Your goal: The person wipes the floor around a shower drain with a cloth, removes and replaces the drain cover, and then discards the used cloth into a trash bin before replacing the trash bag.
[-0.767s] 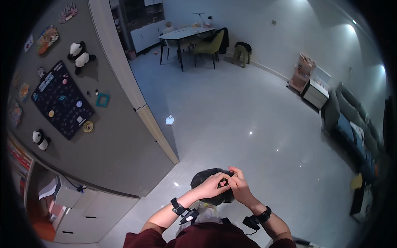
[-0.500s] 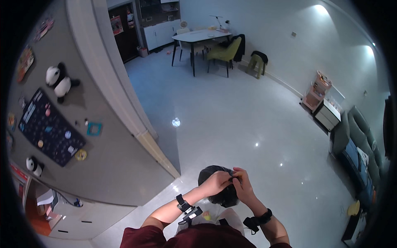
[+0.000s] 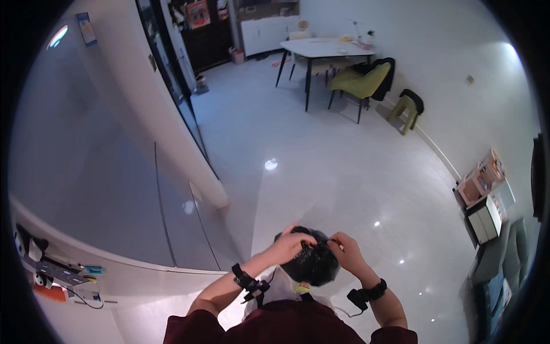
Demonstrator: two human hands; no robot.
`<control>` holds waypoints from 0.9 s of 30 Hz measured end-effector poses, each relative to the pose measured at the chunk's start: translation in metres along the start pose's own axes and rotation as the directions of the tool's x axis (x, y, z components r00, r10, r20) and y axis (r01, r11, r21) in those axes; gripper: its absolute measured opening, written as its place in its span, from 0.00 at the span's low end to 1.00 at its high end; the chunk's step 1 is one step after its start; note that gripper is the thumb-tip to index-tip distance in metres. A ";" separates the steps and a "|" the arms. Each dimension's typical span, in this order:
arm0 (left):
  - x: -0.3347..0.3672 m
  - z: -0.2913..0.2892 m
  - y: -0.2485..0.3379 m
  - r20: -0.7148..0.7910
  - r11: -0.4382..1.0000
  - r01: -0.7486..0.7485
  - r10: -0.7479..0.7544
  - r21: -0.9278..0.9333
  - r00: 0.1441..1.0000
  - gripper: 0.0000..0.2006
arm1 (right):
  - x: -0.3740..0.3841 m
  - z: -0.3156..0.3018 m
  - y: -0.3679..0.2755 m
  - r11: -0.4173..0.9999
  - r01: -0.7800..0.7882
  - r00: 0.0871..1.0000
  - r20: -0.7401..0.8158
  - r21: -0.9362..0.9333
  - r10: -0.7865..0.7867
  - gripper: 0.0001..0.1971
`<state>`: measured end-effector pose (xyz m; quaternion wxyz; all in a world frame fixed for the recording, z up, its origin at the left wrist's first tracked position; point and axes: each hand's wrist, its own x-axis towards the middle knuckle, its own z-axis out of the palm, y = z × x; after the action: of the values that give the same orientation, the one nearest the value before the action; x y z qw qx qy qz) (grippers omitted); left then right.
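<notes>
A shiny black plastic bag (image 3: 312,266), rounded and bulging, is in front of my body at the lower middle of the view. My left hand (image 3: 290,246) is over its upper left side, with fingers closed on gathered black plastic and one finger sticking out. On the right, my right hand (image 3: 345,251) pinches a dark strand of the bag's top between thumb and fingers. The two hands are a short way apart, with the pulled plastic between them. Below the bag, a small yellow patch (image 3: 302,288) shows against something whitish; I cannot make out what it is.
A glossy pale floor (image 3: 321,189) stretches ahead. At my left rises a large grey cabinet panel (image 3: 86,155). Farther off are a white table (image 3: 326,49), a green chair (image 3: 364,83) and a green stool (image 3: 407,112). A white drawer unit (image 3: 486,221) and a grey sofa (image 3: 498,252) line the right.
My hands, which were close together over the bag, have moved apart, and more of the bag shows between them. The view has swung left, shifting the room rightward.
</notes>
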<state>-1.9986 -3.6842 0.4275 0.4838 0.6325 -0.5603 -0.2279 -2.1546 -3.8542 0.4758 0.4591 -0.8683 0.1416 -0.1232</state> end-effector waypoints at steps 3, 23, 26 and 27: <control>0.056 -0.040 -0.045 -0.026 0.990 0.144 -0.144 -0.013 0.989 0.11 | 0.081 -0.004 0.009 0.995 0.083 0.995 0.054 0.061 -0.086 0.06; 0.471 -0.377 -0.342 0.120 0.676 0.407 -0.429 -0.614 0.895 0.05 | 0.692 -0.047 0.091 0.944 0.305 0.762 0.564 0.123 -0.320 0.08; 0.535 -0.431 -0.379 0.069 0.692 0.372 -0.423 -0.619 0.903 0.05 | 0.808 -0.062 0.121 0.914 0.328 0.848 0.352 0.239 -0.396 0.15; 0.560 -0.451 -0.390 0.011 0.772 0.349 -0.405 -0.531 0.914 0.05 | 0.855 -0.063 0.124 0.907 0.348 0.870 0.278 0.238 -0.407 0.18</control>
<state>-1.2837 -4.0813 0.4240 0.6097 0.5876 -0.3129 -0.4303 -1.3986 -4.2761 0.4786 0.5193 -0.8423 -0.1198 -0.0803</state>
